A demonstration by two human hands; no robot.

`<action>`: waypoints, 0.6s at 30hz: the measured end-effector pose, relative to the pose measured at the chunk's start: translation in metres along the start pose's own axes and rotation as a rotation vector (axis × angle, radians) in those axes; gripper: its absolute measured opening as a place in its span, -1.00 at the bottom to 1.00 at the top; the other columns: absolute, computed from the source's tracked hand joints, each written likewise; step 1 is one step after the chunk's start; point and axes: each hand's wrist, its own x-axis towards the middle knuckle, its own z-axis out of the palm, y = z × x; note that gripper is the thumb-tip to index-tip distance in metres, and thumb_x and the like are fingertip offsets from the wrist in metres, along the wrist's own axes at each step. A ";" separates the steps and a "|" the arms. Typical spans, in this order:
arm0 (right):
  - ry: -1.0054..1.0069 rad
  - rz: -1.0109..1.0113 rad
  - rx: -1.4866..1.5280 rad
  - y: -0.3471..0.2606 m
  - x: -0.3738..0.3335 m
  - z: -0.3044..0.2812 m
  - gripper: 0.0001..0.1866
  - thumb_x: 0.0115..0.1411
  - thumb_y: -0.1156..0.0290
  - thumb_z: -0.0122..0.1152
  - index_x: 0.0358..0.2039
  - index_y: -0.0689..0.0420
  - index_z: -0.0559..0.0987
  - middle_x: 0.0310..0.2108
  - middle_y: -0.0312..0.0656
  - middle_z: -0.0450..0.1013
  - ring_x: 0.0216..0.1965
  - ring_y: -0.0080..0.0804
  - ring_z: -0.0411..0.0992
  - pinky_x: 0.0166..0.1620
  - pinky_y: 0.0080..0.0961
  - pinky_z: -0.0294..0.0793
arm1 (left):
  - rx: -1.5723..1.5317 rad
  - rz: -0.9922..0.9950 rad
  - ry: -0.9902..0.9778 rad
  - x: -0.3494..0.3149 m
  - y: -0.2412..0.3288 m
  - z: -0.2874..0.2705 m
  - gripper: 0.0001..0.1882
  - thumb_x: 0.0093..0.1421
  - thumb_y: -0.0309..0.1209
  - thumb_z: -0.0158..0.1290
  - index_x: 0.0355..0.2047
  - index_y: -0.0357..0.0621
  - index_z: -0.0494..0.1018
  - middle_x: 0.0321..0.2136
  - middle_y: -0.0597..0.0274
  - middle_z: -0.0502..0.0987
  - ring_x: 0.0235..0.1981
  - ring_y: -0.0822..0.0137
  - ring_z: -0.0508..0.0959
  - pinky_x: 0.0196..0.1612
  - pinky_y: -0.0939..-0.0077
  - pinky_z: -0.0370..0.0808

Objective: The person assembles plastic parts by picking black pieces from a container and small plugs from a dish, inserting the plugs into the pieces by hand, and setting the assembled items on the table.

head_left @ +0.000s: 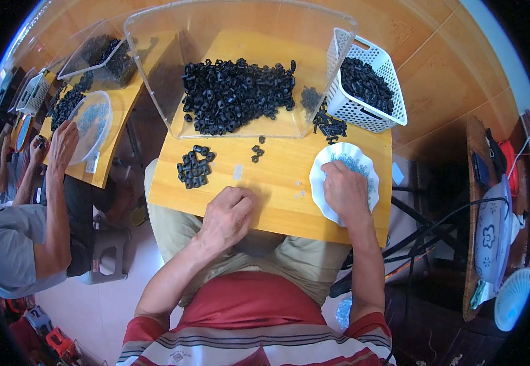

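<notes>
My left hand [228,215] rests at the near edge of the wooden table with its fingers curled; whatever it may hold is hidden under the knuckles. My right hand [345,188] dips into a white scalloped dish [320,194] of small clear-blue pieces [357,163], fingers pinched together, their tips out of sight. Left of centre lies a group of black cylindrical parts [195,166]. A few small black pieces [256,150] sit between that group and the clear bin. Inside the clear plastic bin [246,135] a heap of black nut-like parts [234,94] is spread out.
A white perforated basket [368,121] of black parts stands at the back right, with loose black pieces [331,127] beside it. On the left, another person's hand [64,140] works by a clear tub [101,137] at a second table. Cables [436,222] hang to the right.
</notes>
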 end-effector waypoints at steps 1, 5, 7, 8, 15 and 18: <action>-0.002 0.000 0.000 0.000 -0.001 0.001 -0.79 0.09 0.54 0.20 -0.23 0.09 0.61 -0.23 -0.11 0.56 -0.31 0.02 0.56 -0.22 -0.10 0.54 | -0.009 0.003 0.019 -0.001 0.000 0.001 -0.70 -0.11 -0.66 0.17 -0.29 -0.24 0.50 -0.25 0.14 0.52 -0.25 0.05 0.53 -0.24 0.24 0.55; 0.081 -0.009 0.061 0.006 -0.006 0.009 -0.83 0.07 0.55 0.21 -0.29 0.11 0.60 -0.25 -0.12 0.56 -0.30 0.03 0.55 -0.23 -0.12 0.54 | -0.051 -0.004 0.072 -0.001 0.002 0.004 -0.75 -0.05 -0.66 0.19 -0.30 -0.24 0.55 -0.27 0.12 0.55 -0.24 0.06 0.57 -0.23 0.27 0.57; 0.105 -0.006 0.093 0.008 -0.007 0.011 -0.84 0.07 0.55 0.21 -0.30 0.11 0.59 -0.24 -0.13 0.56 -0.29 0.03 0.55 -0.23 -0.13 0.54 | -0.075 -0.009 0.087 -0.001 0.004 0.004 -0.76 -0.02 -0.67 0.19 -0.29 -0.24 0.56 -0.28 0.11 0.56 -0.26 0.06 0.58 -0.23 0.28 0.58; 0.130 -0.002 0.151 0.009 -0.008 0.011 -0.84 0.07 0.56 0.21 -0.29 0.13 0.59 -0.24 -0.11 0.56 -0.27 0.03 0.55 -0.21 -0.16 0.54 | -0.098 -0.013 0.103 0.000 0.005 0.004 -0.77 0.01 -0.67 0.19 -0.27 -0.25 0.56 -0.28 0.09 0.57 -0.27 0.05 0.59 -0.24 0.29 0.58; 0.194 -0.043 0.364 0.010 -0.014 0.001 -0.82 0.15 0.58 0.13 -0.21 0.18 0.57 -0.20 0.01 0.52 -0.17 0.08 0.51 -0.12 -0.14 0.49 | -0.259 -0.114 0.173 0.000 0.012 0.007 -0.82 0.09 -0.67 0.19 -0.26 -0.28 0.56 -0.32 0.04 0.58 -0.36 0.12 0.63 -0.35 0.42 0.58; 0.157 -0.026 0.416 0.012 -0.019 -0.003 -0.82 0.17 0.59 0.13 -0.19 0.21 0.57 -0.19 0.05 0.51 -0.15 0.09 0.50 -0.09 -0.16 0.48 | -0.347 -0.222 0.173 0.000 0.015 0.007 -0.85 0.12 -0.64 0.20 -0.27 -0.29 0.56 -0.32 0.07 0.59 -0.37 0.24 0.63 -0.37 0.50 0.56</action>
